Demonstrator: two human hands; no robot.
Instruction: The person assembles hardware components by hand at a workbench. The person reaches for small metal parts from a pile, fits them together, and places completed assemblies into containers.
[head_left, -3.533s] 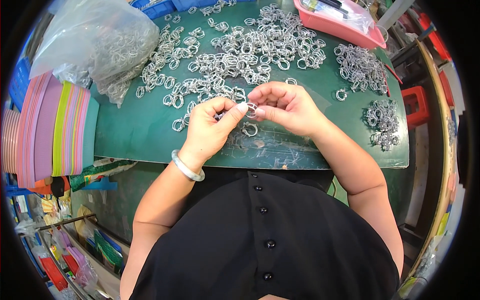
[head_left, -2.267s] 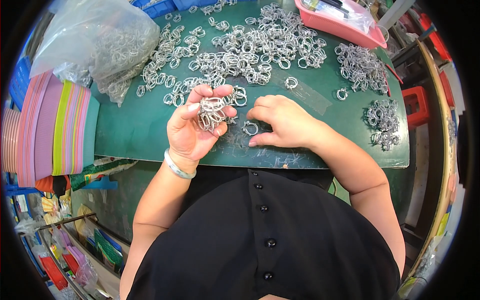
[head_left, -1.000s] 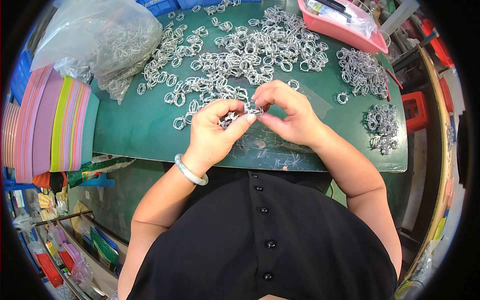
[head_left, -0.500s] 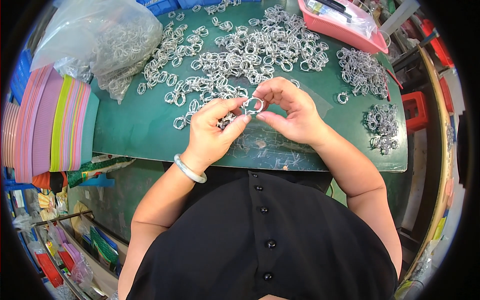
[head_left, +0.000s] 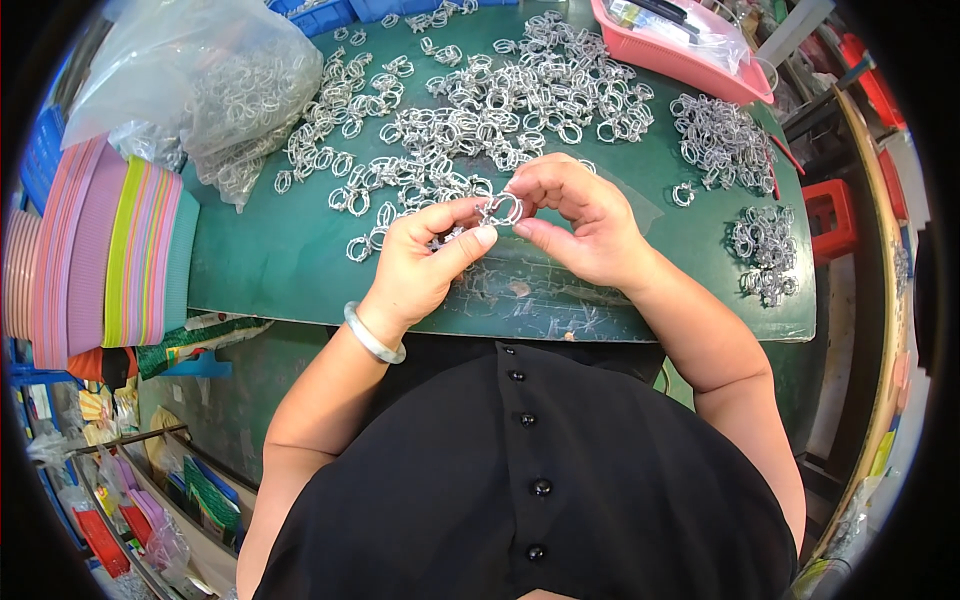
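One ring pinched in left hand; right hand's grip unclear. Large heap untouched; two piles apart.

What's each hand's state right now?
Left hand: closed, pinching a silver-coloured ring, more rings tucked inside.
Right hand: half-curled at that ring's right side; whether it grips can't be told.
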